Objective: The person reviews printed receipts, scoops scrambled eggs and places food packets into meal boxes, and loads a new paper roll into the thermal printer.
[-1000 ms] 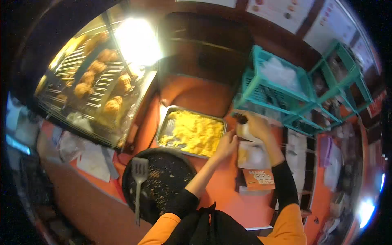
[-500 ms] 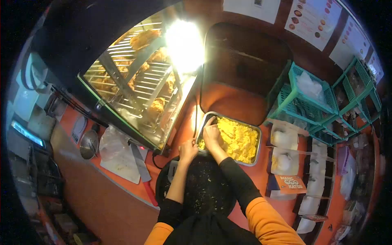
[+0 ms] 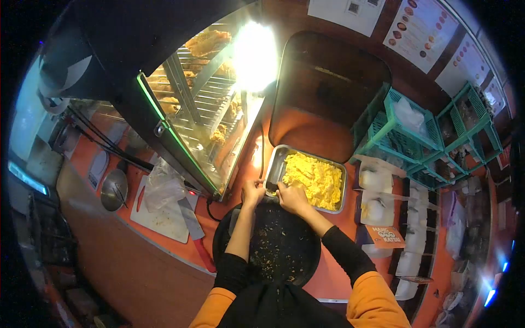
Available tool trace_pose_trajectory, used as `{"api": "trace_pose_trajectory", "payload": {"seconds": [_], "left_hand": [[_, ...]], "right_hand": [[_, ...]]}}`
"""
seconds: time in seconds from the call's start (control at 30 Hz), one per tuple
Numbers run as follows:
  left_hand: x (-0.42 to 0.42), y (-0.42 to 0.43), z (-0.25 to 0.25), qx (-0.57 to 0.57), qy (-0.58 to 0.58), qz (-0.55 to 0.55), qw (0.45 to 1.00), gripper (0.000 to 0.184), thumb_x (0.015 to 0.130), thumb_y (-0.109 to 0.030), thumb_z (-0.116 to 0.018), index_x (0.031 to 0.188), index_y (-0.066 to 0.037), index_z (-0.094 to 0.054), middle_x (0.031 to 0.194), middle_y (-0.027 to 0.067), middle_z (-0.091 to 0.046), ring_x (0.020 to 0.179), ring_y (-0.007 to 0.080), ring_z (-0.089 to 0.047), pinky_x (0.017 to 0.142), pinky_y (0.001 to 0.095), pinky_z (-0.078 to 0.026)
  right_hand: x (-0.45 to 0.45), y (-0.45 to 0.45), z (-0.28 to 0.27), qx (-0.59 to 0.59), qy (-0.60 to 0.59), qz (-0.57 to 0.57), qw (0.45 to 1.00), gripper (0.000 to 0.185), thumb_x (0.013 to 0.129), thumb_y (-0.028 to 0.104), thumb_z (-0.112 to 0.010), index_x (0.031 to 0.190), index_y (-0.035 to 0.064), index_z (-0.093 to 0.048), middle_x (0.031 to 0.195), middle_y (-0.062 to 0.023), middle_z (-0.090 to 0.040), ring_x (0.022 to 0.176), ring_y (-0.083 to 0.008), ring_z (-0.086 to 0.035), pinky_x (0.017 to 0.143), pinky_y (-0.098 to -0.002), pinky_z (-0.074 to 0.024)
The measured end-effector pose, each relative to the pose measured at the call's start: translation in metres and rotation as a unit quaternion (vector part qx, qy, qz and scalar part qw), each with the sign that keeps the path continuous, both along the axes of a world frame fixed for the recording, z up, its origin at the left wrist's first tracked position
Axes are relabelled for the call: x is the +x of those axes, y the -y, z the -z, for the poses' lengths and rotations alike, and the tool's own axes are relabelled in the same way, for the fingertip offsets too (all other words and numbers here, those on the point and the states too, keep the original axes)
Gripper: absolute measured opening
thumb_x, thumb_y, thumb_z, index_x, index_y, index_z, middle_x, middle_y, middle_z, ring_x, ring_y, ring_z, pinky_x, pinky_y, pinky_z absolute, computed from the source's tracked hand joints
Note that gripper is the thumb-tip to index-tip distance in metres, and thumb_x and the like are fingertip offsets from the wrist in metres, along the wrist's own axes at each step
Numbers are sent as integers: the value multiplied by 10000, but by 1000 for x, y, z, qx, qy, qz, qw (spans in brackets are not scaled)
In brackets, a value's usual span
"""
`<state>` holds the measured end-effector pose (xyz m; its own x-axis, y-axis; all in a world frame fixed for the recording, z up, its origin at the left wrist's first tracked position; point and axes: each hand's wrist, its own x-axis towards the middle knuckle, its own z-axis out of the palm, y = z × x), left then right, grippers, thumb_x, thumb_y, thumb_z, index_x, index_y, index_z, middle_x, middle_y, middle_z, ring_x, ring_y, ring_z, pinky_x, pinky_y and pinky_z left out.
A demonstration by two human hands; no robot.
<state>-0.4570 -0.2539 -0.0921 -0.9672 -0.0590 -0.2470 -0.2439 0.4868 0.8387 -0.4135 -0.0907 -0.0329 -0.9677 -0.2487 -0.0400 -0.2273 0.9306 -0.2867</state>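
Observation:
A metal tray (image 3: 343, 194) holds a heap of yellow scrambled egg (image 3: 313, 180), with its left end mostly bare. My left hand (image 3: 253, 193) is closed at the tray's near left corner and appears to grip the rim. Inside the near left edge, my right hand (image 3: 294, 198) has its fingers curled around a small dark object (image 3: 272, 186), whose kind I cannot make out. Below both hands is a round black pan (image 3: 279, 246) scattered with small egg bits. My left forearm covers part of a grey utensil lying in it.
A lit glass warmer (image 3: 191, 109) with fried pieces on racks stands at left. Near it lie a red-handled knife (image 3: 198, 235), a white cutting board (image 3: 164, 223), a plastic bag (image 3: 164, 186) and a metal bowl (image 3: 114, 188). Green baskets (image 3: 407, 134) and boxes (image 3: 377, 210) line the right.
My right hand has drawn back from the tray's left end toward its near edge, and the dark object now shows at its fingers. My left hand stays at the corner. The camera view has shifted slightly.

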Motion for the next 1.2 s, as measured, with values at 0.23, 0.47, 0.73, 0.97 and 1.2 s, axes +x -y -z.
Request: {"api": "trace_pose_trajectory", "payload": {"seconds": [0.23, 0.47, 0.73, 0.97, 1.2], "left_hand": [[0, 2, -7, 6, 7, 10, 1000, 332, 693, -192, -677, 1006, -90, -722, 700, 103, -668, 656, 192, -653, 617, 334, -482], [2, 8, -7, -53, -167, 99, 979, 430, 608, -171, -707, 1008, -13, -701, 700, 173, -661, 679, 275, -669, 658, 349, -516], [21, -16, -26, -82, -108, 22, 991, 157, 634, -143, -719, 726, -17, -700, 685, 170, -671, 664, 290, -683, 654, 373, -539], [32, -5, -60, -112, -31, 5, 993, 218, 607, -220, -758, 757, -61, -749, 733, 166, -690, 695, 281, -693, 703, 359, -546], [33, -25, -67, -157, -49, 7, 986, 193, 618, -255, -792, 753, -121, -761, 688, 142, -679, 648, 267, -681, 645, 358, -526]], "right_hand": [[-22, -37, 34, -170, 86, -48, 981, 367, 942, 336, -457, 1080, 21, -582, 781, -218, -635, 743, -361, -625, 722, -452, -485], [-40, -61, 22, -454, 411, 136, 779, 257, 921, 287, -537, 771, 85, -589, 549, 7, -465, 412, -93, -384, 388, -262, -284], [-17, -29, 39, -215, 51, 66, 973, 319, 935, 299, -471, 888, 2, -577, 824, -299, -609, 773, -448, -598, 708, -517, -453], [2, -31, 7, -106, -1, -65, 992, 263, 930, 308, -486, 1058, 79, -511, 671, -224, -615, 647, -436, -608, 601, -525, -467], [-24, -47, 48, -340, 67, -51, 937, 297, 929, 323, -496, 1040, 66, -596, 709, -174, -627, 703, -368, -624, 685, -457, -476]]}}
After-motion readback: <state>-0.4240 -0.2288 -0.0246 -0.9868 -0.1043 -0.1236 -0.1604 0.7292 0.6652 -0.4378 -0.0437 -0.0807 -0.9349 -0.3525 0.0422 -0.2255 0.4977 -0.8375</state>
